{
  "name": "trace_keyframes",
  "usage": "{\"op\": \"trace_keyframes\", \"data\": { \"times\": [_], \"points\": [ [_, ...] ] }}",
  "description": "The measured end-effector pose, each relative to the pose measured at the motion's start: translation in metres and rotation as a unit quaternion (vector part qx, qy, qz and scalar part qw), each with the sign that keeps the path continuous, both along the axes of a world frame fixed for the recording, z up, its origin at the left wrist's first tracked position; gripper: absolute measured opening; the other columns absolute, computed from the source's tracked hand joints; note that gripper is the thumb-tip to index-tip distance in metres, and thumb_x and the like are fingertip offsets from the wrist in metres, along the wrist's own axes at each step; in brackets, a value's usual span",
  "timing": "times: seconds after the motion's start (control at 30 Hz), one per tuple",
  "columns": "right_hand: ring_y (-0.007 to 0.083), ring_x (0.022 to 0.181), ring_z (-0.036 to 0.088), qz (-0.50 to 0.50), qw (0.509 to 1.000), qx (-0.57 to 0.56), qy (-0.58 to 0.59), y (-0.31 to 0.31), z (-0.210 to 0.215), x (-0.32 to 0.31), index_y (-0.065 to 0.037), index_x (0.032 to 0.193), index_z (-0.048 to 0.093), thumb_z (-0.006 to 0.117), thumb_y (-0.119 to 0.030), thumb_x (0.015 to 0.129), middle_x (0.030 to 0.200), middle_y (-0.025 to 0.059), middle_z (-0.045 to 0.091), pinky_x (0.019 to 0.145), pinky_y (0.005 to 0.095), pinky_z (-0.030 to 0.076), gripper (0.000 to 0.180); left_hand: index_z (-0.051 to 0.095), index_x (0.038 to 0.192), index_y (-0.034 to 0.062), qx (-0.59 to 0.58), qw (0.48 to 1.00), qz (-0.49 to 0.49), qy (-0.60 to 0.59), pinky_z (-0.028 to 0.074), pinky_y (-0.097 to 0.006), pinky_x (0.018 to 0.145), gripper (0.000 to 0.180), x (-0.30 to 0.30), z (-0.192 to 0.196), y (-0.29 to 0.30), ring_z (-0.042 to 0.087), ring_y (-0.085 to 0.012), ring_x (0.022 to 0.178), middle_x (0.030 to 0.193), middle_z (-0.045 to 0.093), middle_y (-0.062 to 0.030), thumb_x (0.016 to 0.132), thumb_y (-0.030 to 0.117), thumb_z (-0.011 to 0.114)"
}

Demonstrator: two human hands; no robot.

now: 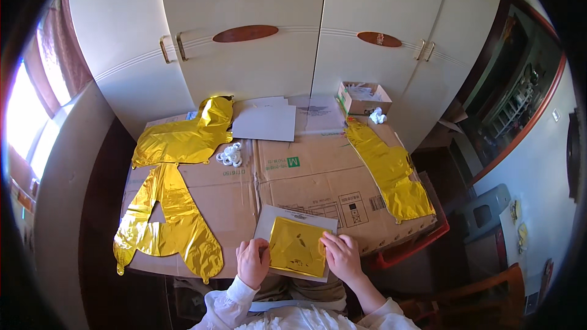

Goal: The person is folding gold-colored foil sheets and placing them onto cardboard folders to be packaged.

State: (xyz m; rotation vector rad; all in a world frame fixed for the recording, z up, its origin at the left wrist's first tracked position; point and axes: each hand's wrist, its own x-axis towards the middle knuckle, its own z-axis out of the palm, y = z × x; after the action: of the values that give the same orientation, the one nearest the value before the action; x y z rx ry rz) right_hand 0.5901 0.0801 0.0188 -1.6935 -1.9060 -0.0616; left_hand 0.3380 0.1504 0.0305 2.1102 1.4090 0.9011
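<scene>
A folded gold foil balloon (298, 246) lies flat on a light grey card (264, 225) at the table's near edge, in front of my body. My right hand (343, 256) pinches the foil's right edge between thumb and fingers. At the left side of the card and foil is my left hand (252, 261), its fingers curled closed. What those fingers hold, if anything, is hidden. Flat, uninflated gold foil balloons lie around: one at the back left (183, 137), one with an opening in it at the front left (177, 220), and a long one at the right (391, 174).
Flattened cardboard (306, 171) covers the table. Stacked light grey cards (263, 122) lie at the back, near a bundle of white ribbon (230, 155). A small open box (365, 99) stands back right beside another white bundle (378, 116). Behind is a cream wardrobe (244, 0); a wooden chair (489, 299) stands right.
</scene>
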Motion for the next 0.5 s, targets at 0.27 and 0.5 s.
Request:
{"op": "trace_keyframes", "data": {
  "times": [0.27, 0.5],
  "points": [
    [0.0279, 0.121, 0.051, 0.031, 0.999, -0.013, 0.015, 0.003, 0.004, 0.004, -0.010, 0.121, 0.063, 0.065, -0.019, 0.087, 0.134, 0.0063, 0.057, 0.099, 0.0479, 0.039, 0.035, 0.060, 0.108, 0.0088, 0.103, 0.990, -0.036, 0.084, 0.041, -0.042, 0.085, 0.038, -0.008, 0.033, -0.016, 0.056, -0.0301, 0.093, 0.108, 0.062, -0.0083, 0.076, 0.023, 0.075],
    [0.0350, 0.137, 0.040, 0.117, 0.991, -0.058, -0.006, 0.033, 0.021, 0.006, -0.009, 0.134, 0.053, 0.058, -0.033, 0.095, 0.141, 0.0135, 0.050, 0.112, 0.0545, 0.030, 0.046, 0.064, 0.104, 0.0069, 0.046, 0.992, 0.024, 0.116, 0.038, -0.045, 0.091, 0.041, -0.022, 0.016, -0.032, 0.049, -0.0344, 0.099, 0.104, 0.053, -0.0141, 0.074, 0.031, 0.078]
  ]
}}
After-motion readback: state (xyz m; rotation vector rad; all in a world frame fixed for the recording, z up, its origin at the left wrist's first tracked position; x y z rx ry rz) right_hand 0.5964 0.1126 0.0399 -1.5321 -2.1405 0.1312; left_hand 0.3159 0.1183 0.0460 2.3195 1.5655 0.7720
